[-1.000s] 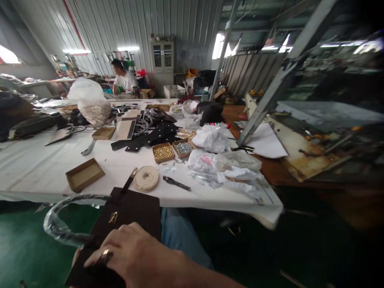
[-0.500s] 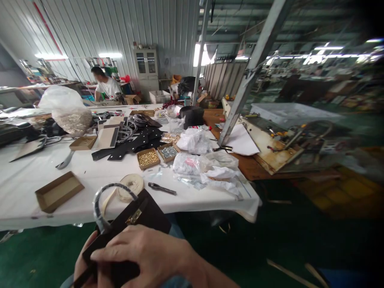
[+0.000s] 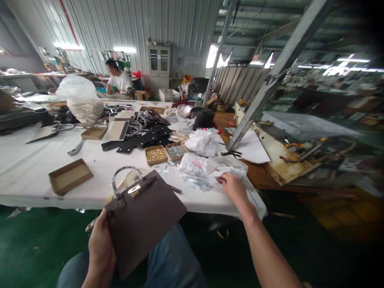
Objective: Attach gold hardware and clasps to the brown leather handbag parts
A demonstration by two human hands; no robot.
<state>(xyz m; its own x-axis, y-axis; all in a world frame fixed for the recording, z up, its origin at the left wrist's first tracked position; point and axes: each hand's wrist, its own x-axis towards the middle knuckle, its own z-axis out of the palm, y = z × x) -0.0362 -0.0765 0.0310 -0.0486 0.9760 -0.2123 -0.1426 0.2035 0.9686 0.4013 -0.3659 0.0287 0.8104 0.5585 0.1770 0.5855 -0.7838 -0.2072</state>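
Your right hand (image 3: 234,189) leaving dark leather handbag (image 3: 144,222) for crumpled plastic wrap (image 3: 231,172), fingers loosely open on it; left hand (image 3: 100,250) clenching bag, holding it tilted over thigh (image 3: 175,260).

My left hand (image 3: 100,246) sat low, curled in a firm grip, while my right arm (image 3: 262,240) stretched forward, my right hand (image 3: 235,188) turned palm down, fingers loosely bent.

Walls are corrugated metal sheet (image 3: 180,36), a red line running down the left section. A glass-fronted cabinet (image 3: 159,60) stands at the far wall (small items on top). Fluorescent tubes (image 3: 124,49) burn at left; a bright window (image 3: 212,56) sits beside a steel post (image 3: 219,52). Floor (image 3: 33,248) is green-painted.
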